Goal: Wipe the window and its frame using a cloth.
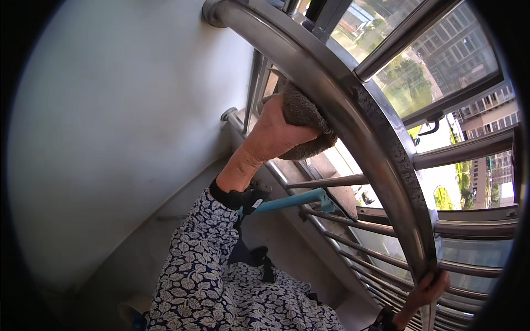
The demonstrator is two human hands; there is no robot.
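My left hand point(273, 129) is closed on a dark grey fluffy cloth point(305, 110). The cloth presses up against the inner side of a thick curved metal handrail point(331, 91), and part of it hangs below my hand. Most of my left fingers are hidden behind the cloth. Far down at the lower right, my right hand point(429, 289) grips the same handrail, with its fingers curled at the rail's edge. Dark wet-looking spots show along the rail's outer face. A patterned sleeve point(190, 259) and a black band point(237, 197) cover my left forearm and wrist.
A pale wall point(121, 110) rises on the left. A teal-handled tool point(290, 202) leans by the lower railing bars point(370, 251). Beyond the bars are window frames point(458, 102) and buildings outside. A pale rounded object point(135, 309) stands at the lower left.
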